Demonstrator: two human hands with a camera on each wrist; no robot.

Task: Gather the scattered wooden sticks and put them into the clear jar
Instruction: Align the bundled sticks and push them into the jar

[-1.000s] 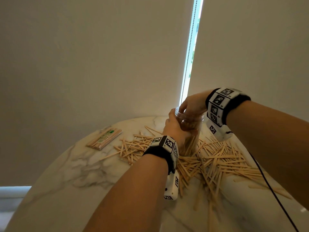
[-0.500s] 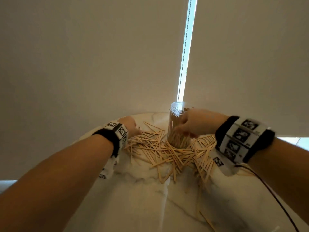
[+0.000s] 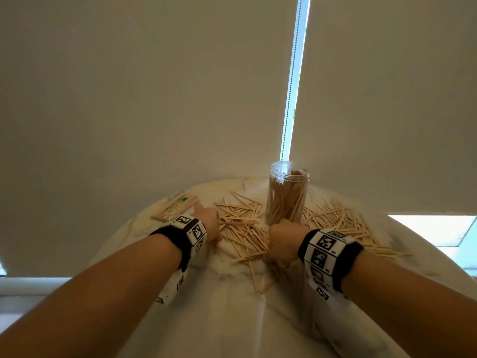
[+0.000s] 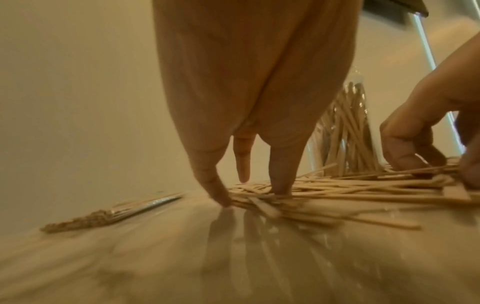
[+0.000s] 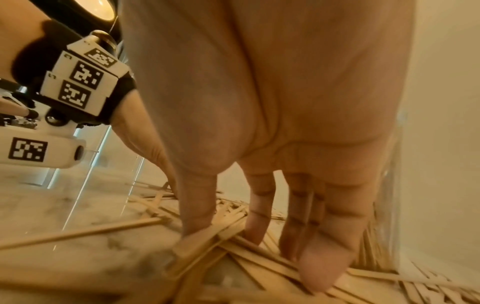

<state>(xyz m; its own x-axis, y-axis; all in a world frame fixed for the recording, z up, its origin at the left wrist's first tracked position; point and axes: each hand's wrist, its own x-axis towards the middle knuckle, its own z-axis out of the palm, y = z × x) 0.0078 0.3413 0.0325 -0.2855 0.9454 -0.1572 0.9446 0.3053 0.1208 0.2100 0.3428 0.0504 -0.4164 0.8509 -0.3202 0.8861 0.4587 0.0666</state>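
Note:
The clear jar (image 3: pixel 288 195) stands upright at the table's far side, holding many wooden sticks, with no hand on it. Loose wooden sticks (image 3: pixel 242 228) lie scattered around its base on both sides. My left hand (image 3: pixel 209 224) is at the pile's left edge. Its straight fingers (image 4: pixel 221 195) point down, the tips touching the sticks (image 4: pixel 337 191) and the tabletop. My right hand (image 3: pixel 282 241) is down in front of the jar. Its thumb and fingers (image 5: pixel 319 271) are spread over the sticks (image 5: pixel 228 232), tips pressing on them. I see no stick lifted.
A wrapped bundle of sticks (image 3: pixel 175 208) lies at the far left of the round marble table (image 3: pixel 232 319). A blind and a bright window gap with a bead chain (image 3: pixel 291 81) rise behind the jar. More sticks (image 3: pixel 343 223) spread to the jar's right.
Both hands left the jar. The left went to the pile's left edge, the right dropped from the jar's side to the sticks in front of it.

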